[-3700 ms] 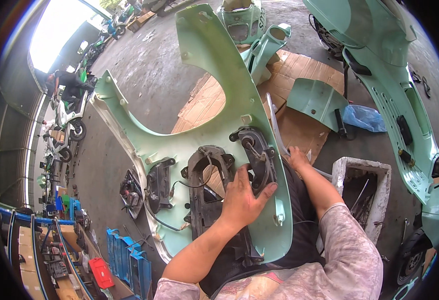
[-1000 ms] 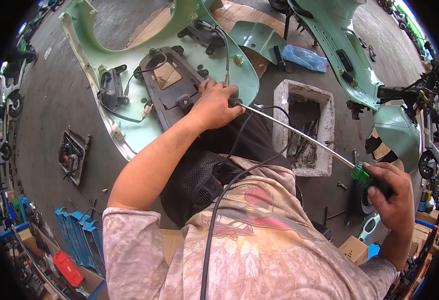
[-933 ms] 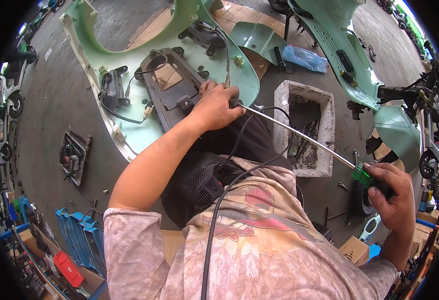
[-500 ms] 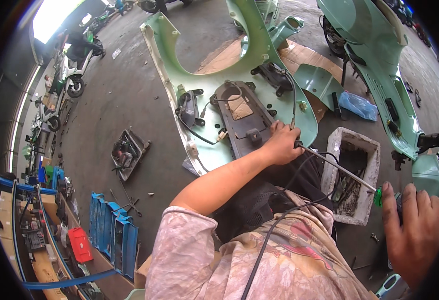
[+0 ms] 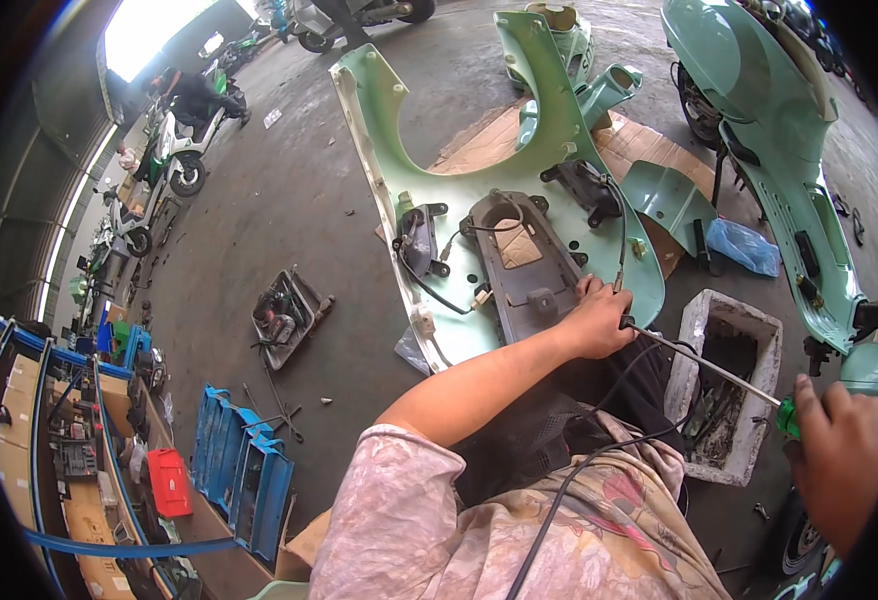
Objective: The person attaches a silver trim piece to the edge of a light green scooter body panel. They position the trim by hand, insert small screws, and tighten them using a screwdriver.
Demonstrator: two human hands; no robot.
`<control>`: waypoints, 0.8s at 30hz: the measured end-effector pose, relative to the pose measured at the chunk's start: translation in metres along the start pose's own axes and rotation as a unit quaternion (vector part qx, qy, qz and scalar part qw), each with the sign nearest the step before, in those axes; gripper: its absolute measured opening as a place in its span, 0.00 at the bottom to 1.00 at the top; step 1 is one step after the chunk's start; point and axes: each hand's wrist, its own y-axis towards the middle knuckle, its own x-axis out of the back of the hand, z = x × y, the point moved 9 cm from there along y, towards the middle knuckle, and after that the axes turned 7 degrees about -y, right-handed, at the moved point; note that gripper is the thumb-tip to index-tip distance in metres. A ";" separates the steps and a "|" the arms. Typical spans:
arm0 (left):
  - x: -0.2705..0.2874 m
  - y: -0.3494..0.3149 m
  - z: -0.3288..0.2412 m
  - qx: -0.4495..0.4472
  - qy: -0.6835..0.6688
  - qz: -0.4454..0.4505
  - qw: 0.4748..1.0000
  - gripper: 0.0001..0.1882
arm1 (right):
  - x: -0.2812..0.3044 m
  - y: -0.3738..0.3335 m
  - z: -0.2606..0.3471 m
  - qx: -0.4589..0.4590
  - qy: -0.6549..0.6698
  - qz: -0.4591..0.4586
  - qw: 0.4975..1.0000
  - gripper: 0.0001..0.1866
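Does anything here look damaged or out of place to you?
The white box at the right does: its walls are stained with dark grime and its rim looks rough, perhaps from wear. A small piece, perhaps a bolt, also lies loose on the floor.

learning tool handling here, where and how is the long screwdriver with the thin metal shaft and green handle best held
Probably by wrapping around its green handle, coming from the right: that end is thicker than the thin metal shaft, and the right hand is there. The shaft slants up and left to the left hand, so its far end looks less free to grip.
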 end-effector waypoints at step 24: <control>0.009 0.003 0.013 0.025 0.005 -0.004 1.000 0.23 | 0.053 0.004 0.002 0.229 0.178 -0.214 0.933 0.20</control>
